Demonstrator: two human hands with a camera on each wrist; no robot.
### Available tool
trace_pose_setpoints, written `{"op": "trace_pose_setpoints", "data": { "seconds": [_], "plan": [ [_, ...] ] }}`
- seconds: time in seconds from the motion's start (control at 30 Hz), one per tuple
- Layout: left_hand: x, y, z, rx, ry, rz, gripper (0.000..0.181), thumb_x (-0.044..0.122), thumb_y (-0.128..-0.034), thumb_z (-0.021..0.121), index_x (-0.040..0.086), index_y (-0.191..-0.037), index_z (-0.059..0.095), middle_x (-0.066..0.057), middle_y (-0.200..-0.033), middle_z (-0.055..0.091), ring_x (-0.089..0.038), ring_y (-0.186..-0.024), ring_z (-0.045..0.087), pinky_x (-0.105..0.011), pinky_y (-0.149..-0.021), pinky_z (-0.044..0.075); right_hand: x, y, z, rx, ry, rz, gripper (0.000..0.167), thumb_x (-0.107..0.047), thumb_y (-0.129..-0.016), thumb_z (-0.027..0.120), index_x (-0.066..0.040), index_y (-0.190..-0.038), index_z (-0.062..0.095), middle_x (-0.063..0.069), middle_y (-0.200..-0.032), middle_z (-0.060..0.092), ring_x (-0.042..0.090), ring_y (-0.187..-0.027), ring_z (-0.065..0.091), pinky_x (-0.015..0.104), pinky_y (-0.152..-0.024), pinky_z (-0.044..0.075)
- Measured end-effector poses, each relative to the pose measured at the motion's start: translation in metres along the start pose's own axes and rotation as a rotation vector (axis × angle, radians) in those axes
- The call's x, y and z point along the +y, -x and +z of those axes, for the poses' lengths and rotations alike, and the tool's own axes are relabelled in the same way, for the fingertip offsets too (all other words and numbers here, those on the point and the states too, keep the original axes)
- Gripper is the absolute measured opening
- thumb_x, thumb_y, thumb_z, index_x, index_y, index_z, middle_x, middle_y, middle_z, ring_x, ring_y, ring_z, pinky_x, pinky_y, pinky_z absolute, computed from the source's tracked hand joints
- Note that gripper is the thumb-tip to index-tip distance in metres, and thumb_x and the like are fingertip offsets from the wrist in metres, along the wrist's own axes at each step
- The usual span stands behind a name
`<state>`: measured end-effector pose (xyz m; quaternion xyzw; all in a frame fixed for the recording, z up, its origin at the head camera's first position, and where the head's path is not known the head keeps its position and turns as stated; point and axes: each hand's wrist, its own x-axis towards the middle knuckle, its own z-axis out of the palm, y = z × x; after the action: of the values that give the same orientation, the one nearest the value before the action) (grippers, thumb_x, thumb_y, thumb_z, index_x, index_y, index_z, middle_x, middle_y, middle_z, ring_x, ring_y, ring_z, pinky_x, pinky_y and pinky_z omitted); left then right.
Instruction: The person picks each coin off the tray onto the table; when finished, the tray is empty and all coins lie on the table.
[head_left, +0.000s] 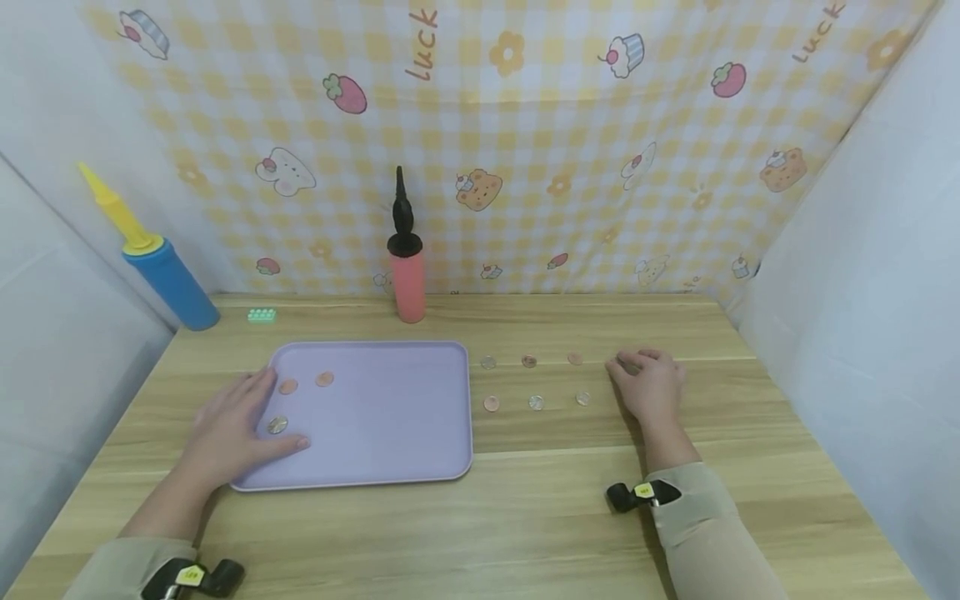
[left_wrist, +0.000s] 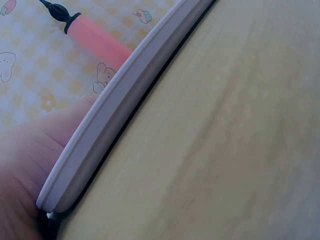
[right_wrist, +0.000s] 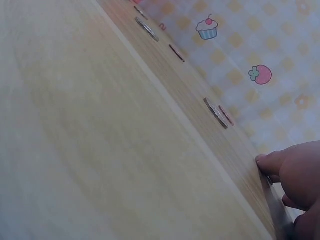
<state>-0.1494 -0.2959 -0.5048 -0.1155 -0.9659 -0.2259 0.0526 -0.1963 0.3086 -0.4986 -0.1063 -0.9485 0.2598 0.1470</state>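
Observation:
On the left of the lilac tray, my left hand rests with its fingers along the rim and its thumb stretched over the inside. Three coins lie in the tray: two copper ones and a silver one near the thumb. Right of the tray, several coins lie in two rows on the table, among them a silver one and a copper one. Past the right end of the rows, my right hand is at the tabletop, its fingertips pinching a coin, mostly hidden.
A pink pump with a black top stands behind the tray. At the back left are a blue and yellow pump and a small green toy brick. A checked cloth hangs behind the wooden table.

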Motion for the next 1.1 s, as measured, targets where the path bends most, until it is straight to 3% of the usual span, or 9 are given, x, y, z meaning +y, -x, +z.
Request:
{"op": "trace_pose_setpoints", "data": {
  "seconds": [0.47, 0.73, 0.93, 1.1],
  "plan": [
    [0.0003, -0.0006, -0.0002, -0.003, 0.003, 0.008, 0.127, 0.059, -0.0773, 0.090, -0.006, -0.165, 0.026, -0.035, -0.166, 0.031, -0.066, -0.145, 0.027, -0.088, -0.106, 0.018, -0.0029, 0.0019, -0.0033, 0.021, -0.013, -0.014, 0.033, -0.027, -0.102, 0.073, -0.002, -0.124, 0.078, 0.033, -0.140, 0.060, 0.047, -0.135, 0.048, 0.063, -0.110, 0.025],
    [-0.0003, -0.0002, 0.0016, -0.011, 0.003, 0.010, 0.127, 0.060, -0.0776, 0.089, -0.006, -0.165, 0.026, -0.036, -0.165, 0.031, -0.065, -0.146, 0.027, -0.087, -0.108, 0.016, 0.0007, 0.0046, -0.0014, 0.033, -0.055, 0.033, 0.034, -0.028, -0.100, 0.074, -0.003, -0.123, 0.077, 0.030, -0.139, 0.061, 0.049, -0.134, 0.044, 0.063, -0.107, 0.030],
    [-0.0011, -0.0007, 0.0014, -0.013, 0.011, 0.008, 0.127, 0.059, -0.0776, 0.090, -0.006, -0.165, 0.026, -0.036, -0.165, 0.031, -0.065, -0.147, 0.026, -0.088, -0.107, 0.015, 0.0010, 0.0041, 0.0003, 0.059, -0.170, 0.044, 0.035, -0.028, -0.099, 0.076, -0.004, -0.124, 0.077, 0.025, -0.137, 0.066, 0.046, -0.137, 0.048, 0.062, -0.116, 0.026],
    [-0.0032, -0.0005, 0.0002, -0.012, -0.003, 0.006, 0.127, 0.061, -0.0776, 0.089, -0.006, -0.165, 0.025, -0.036, -0.165, 0.031, -0.066, -0.146, 0.027, -0.088, -0.107, 0.017, -0.0018, 0.0023, 0.0063, 0.152, -0.258, 0.010, 0.028, -0.021, -0.097, 0.074, -0.001, -0.117, 0.079, 0.024, -0.127, 0.071, 0.045, -0.129, 0.056, 0.062, -0.116, 0.032]
  ]
}}
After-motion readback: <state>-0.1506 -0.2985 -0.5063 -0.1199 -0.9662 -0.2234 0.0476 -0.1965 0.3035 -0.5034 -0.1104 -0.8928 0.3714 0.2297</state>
